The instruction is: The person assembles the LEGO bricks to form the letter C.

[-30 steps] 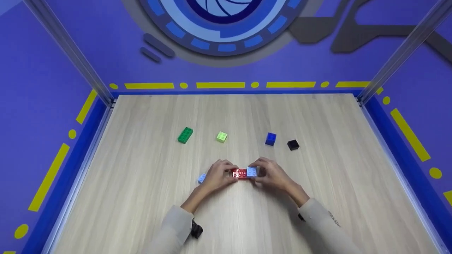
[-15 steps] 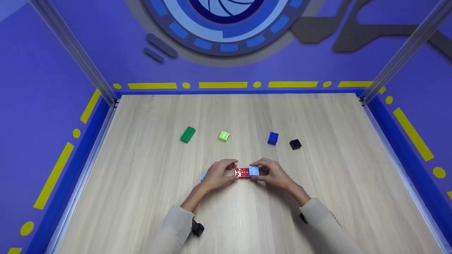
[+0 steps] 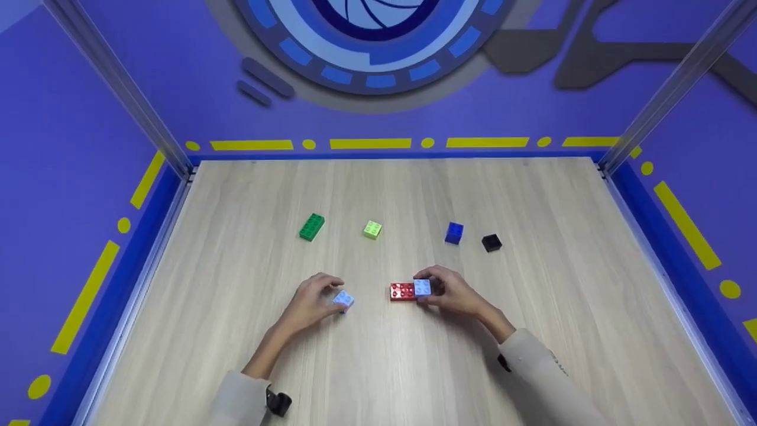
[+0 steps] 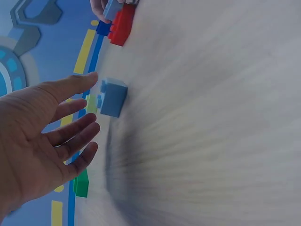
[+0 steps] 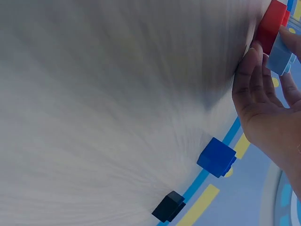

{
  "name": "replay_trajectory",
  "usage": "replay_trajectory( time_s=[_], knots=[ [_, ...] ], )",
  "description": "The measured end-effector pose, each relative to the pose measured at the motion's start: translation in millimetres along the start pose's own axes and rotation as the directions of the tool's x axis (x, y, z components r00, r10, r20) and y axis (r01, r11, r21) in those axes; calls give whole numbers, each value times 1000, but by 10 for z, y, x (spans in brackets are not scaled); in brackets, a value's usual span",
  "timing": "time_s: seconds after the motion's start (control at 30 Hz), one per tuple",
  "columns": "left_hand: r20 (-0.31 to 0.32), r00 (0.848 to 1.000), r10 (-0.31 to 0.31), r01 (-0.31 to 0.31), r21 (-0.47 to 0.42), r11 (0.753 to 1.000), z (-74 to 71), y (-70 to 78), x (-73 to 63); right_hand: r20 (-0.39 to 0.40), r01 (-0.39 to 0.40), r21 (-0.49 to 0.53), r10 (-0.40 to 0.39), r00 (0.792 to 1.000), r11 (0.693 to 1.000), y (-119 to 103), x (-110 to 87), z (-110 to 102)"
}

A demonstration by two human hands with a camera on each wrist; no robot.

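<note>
In the head view my right hand (image 3: 454, 291) pinches a light blue toy brick (image 3: 421, 287) that sits on the right end of a longer red brick (image 3: 402, 291). The right wrist view shows thumb and fingers on either side of this light blue brick (image 5: 280, 57), with the red brick (image 5: 271, 26) beneath it. My left hand (image 3: 310, 302) is spread around a second light blue brick (image 3: 343, 300) on the table. In the left wrist view its fingers are loosely extended, with a gap between the thumb and that brick (image 4: 113, 98).
Behind the hands lie a green brick (image 3: 311, 227), a lime green brick (image 3: 372, 229), a dark blue brick (image 3: 454, 233) and a black brick (image 3: 491, 242). Blue-purple walls (image 3: 378, 124) with yellow marks enclose the wooden table (image 3: 248, 189) at back and sides.
My left hand has left the red brick and moved left to the second light blue brick, which it had partly covered. My right hand stays at the stacked light blue brick.
</note>
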State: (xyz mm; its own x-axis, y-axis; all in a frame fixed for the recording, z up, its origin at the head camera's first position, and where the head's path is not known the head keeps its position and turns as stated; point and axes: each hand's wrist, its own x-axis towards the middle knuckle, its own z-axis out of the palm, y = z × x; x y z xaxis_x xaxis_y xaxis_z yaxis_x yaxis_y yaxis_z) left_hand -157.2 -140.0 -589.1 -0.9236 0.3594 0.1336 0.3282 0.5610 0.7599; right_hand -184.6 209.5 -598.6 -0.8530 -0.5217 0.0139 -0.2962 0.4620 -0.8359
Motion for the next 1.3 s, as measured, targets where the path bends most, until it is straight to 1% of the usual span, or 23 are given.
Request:
replay_trajectory(
  time_s=[0.07,0.13,0.23,0.37,0.5,0.63,0.8,0.87,1.07,1.17,1.3],
  knots=[
    [13,999,-32,31,23,999,15,-13,-34,12,1,-7,0,1000,1000,2,-8,-1],
    [25,998,-50,49,37,998,40,-5,-43,17,-2,-12,2,1000,1000,0,-10,-3],
    [42,997,-57,55,33,998,77,14,-14,19,-8,-22,9,1000,1000,-11,-6,3],
    [49,998,-36,34,27,999,110,42,46,20,-31,-16,31,999,999,-34,1,35],
    [24,999,26,-27,44,999,174,104,118,20,-41,-18,42,999,999,-37,-7,44],
    [8,998,69,-69,21,997,274,183,204,35,-62,-30,63,997,998,-48,-9,23],
    [50,997,59,-56,-54,997,378,279,288,56,-69,-45,72,996,997,-50,-8,9],
    [68,996,53,-49,-72,996,395,310,315,55,-63,-53,66,996,997,-51,0,14],
    [88,995,53,-46,-81,996,459,383,384,57,-53,-68,57,997,996,-49,14,7],
    [97,994,42,-33,-91,995,496,400,404,68,-51,-71,56,996,996,-51,18,-2],
    [103,993,56,-48,-76,996,537,406,427,73,-45,-80,51,996,996,-49,24,-1]
  ],
)
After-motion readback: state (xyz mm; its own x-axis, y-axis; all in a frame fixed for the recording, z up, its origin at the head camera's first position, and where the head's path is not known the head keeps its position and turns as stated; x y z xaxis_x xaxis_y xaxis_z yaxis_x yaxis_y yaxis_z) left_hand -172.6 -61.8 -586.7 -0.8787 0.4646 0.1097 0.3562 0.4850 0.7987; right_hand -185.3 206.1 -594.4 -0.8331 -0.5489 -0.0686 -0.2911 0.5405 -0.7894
